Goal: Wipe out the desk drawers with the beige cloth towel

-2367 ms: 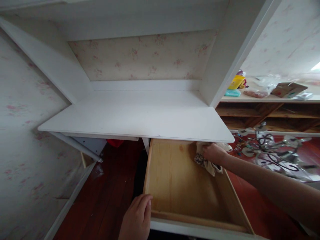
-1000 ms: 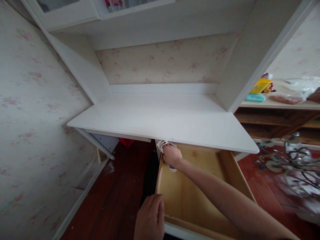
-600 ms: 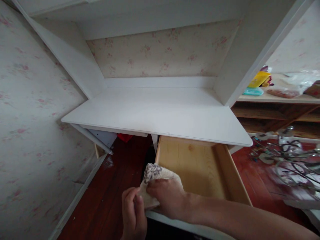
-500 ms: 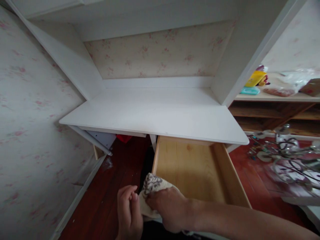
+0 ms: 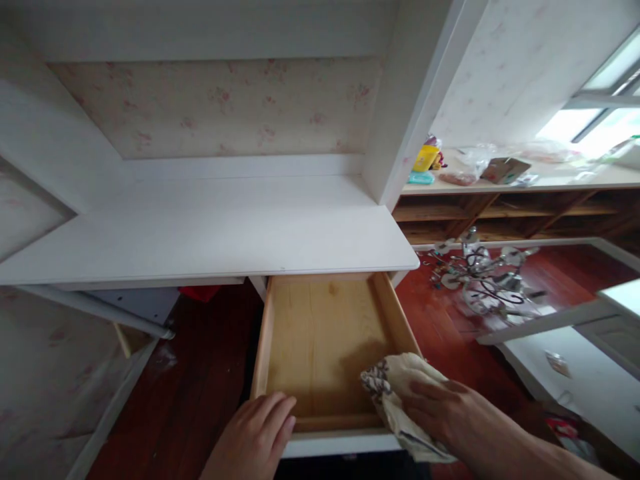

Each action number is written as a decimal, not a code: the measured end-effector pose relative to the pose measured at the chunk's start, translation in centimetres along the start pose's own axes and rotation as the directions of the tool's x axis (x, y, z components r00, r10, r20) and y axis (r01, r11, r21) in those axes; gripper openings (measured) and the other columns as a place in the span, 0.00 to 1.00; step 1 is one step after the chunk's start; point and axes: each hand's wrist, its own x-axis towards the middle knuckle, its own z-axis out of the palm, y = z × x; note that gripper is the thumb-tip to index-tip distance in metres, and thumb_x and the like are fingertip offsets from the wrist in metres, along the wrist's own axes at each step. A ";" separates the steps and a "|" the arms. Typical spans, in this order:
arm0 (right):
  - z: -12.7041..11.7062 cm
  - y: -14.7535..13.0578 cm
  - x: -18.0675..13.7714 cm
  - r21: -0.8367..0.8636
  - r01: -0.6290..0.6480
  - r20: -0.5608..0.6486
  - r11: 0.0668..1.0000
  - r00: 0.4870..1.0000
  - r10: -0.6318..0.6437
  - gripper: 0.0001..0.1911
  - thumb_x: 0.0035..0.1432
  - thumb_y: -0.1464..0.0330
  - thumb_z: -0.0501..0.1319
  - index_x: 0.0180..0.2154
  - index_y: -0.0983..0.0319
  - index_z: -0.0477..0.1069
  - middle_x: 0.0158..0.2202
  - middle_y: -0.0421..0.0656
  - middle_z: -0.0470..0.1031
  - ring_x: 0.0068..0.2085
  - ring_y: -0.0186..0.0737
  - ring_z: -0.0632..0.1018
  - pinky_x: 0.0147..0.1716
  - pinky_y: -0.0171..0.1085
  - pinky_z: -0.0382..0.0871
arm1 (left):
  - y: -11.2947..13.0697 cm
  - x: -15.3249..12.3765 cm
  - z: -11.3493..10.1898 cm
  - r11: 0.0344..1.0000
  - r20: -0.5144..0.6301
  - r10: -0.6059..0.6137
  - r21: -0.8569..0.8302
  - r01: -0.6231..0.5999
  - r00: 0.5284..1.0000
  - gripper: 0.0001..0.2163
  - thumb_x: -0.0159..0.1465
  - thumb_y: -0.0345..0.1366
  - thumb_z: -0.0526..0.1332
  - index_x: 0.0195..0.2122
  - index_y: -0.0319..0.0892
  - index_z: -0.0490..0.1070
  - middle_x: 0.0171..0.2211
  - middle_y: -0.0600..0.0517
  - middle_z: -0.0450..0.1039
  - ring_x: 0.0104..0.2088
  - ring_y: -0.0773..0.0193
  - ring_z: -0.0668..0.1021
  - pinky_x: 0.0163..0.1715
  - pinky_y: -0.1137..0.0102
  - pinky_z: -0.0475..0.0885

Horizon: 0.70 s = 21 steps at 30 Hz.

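Note:
A pale wooden drawer (image 5: 320, 337) stands pulled out from under the white desk top (image 5: 210, 233), and nothing lies inside it. My right hand (image 5: 440, 410) presses a beige cloth with a dark pattern (image 5: 395, 387) against the drawer's front right corner, fingers curled over the cloth. My left hand (image 5: 255, 437) rests on the drawer's front left edge with its fingers flat and together, holding nothing.
A wooden shelf unit (image 5: 505, 207) at the right carries a yellow packet (image 5: 426, 159), bags and a box. A metal chandelier (image 5: 480, 273) lies on the red-brown floor (image 5: 200, 373). A white panel (image 5: 575, 347) sits at the right. Floral wallpaper covers the walls.
My right hand has slid the cloth from the drawer's front left corner across to its front right corner. The view has swung to the right. My left hand stays at the front left edge.

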 end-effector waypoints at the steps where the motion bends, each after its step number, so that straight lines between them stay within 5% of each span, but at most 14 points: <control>1: -0.6 0.4 -0.8 -0.013 0.014 -0.004 1.000 1.000 -0.014 0.30 0.52 0.78 0.58 0.53 0.46 0.75 0.54 0.37 0.77 0.53 0.44 0.77 0.50 0.40 0.74 | -0.1 0.0 0.1 1.000 0.001 0.012 0.009 -0.012 1.000 0.12 0.70 0.37 0.53 0.48 0.46 0.75 0.42 0.52 0.81 0.40 0.64 0.82 0.41 0.73 0.78; 7: -2.6 0.8 -2.5 -0.029 -0.200 -0.131 0.979 0.972 0.194 0.44 0.54 0.76 0.58 0.69 0.46 0.51 0.68 0.37 0.57 0.66 0.57 0.62 0.61 0.58 0.64 | -0.1 -0.3 0.5 0.997 0.021 -0.006 0.076 0.004 1.000 0.12 0.68 0.36 0.53 0.46 0.46 0.76 0.41 0.53 0.82 0.38 0.63 0.83 0.38 0.71 0.78; 12: 1.2 2.4 -2.5 0.015 -0.122 0.017 0.992 0.992 0.121 0.45 0.47 0.80 0.54 0.67 0.51 0.60 0.65 0.40 0.63 0.62 0.49 0.69 0.55 0.47 0.74 | 0.1 0.1 0.4 0.992 0.029 -0.008 0.124 0.004 1.000 0.13 0.69 0.36 0.53 0.45 0.45 0.76 0.40 0.54 0.82 0.37 0.63 0.83 0.34 0.70 0.79; 15: 2.8 3.8 -1.5 0.032 -0.064 0.050 0.997 0.997 0.063 0.48 0.41 0.83 0.52 0.66 0.58 0.61 0.65 0.44 0.64 0.63 0.45 0.67 0.58 0.41 0.71 | 0.2 0.3 0.4 0.990 0.038 -0.001 0.142 -0.005 0.999 0.13 0.68 0.36 0.52 0.45 0.45 0.76 0.40 0.54 0.82 0.36 0.63 0.83 0.33 0.70 0.79; 21: 4.4 5.7 2.9 -0.305 -0.043 -0.044 0.951 0.999 0.031 0.36 0.50 0.84 0.54 0.60 0.60 0.70 0.64 0.49 0.67 0.61 0.58 0.70 0.50 0.53 0.76 | 0.3 0.1 0.5 0.992 0.071 -0.036 0.125 0.027 0.997 0.13 0.68 0.34 0.52 0.45 0.44 0.76 0.42 0.54 0.82 0.37 0.64 0.83 0.34 0.70 0.79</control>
